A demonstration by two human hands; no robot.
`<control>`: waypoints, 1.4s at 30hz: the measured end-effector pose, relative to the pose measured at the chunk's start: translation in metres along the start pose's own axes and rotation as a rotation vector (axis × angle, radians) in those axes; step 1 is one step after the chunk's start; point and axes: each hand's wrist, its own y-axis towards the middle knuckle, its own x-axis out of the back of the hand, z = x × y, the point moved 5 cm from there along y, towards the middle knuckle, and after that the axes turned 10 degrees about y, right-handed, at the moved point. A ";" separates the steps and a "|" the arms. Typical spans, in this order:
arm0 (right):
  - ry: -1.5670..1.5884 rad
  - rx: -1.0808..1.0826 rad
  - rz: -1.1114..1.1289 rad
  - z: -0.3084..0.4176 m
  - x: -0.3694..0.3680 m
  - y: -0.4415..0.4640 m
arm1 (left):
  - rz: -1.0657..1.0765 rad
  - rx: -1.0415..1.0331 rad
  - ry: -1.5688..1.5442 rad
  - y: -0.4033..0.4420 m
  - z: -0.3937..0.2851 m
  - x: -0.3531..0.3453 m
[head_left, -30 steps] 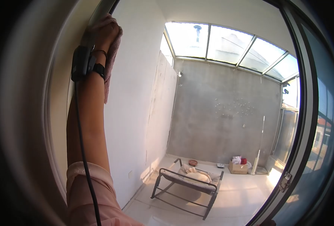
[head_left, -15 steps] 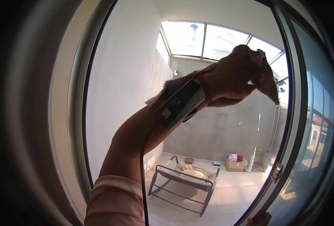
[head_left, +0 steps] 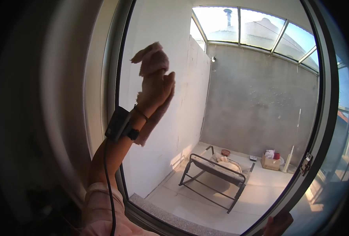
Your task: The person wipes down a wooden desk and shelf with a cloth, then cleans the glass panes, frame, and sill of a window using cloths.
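My left hand (head_left: 155, 89) is raised in the left part of the window opening, its fingers closed on a pinkish, fuzzy-edged cloth (head_left: 155, 63). One end of the cloth sticks up above the fingers and the rest hangs below along the wrist. A dark box-shaped device (head_left: 118, 122) with a cable is strapped to this wrist. At the bottom right, my right hand (head_left: 277, 224) shows only in part, fingers bent around the dark window frame (head_left: 286, 196). Much of that hand is cut off by the view's edge.
Beyond the window lies a tiled room with a grey wall (head_left: 257, 82) and roof panes. A metal-framed rocking chair (head_left: 217, 177) with cushions stands there, and a cardboard box (head_left: 270, 162) sits by the far wall. A metal latch (head_left: 306, 164) is on the right frame.
My left hand has moved with the cloth from the upper right to the left side of the window. The view has shifted, and my right hand remains at the lower frame.
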 end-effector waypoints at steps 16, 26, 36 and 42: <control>-0.114 -0.142 0.043 -0.001 0.014 -0.007 | -0.106 0.175 0.275 0.115 -0.004 -0.051; -0.044 -0.136 0.101 -0.007 0.019 -0.005 | 0.048 -0.329 -0.212 0.075 -0.158 -0.063; -0.041 -0.105 0.176 -0.014 0.022 -0.011 | -0.168 0.074 0.492 0.119 0.023 -0.059; -0.038 -0.144 0.177 -0.010 0.030 -0.012 | -0.212 -0.253 -0.250 0.075 -0.179 -0.059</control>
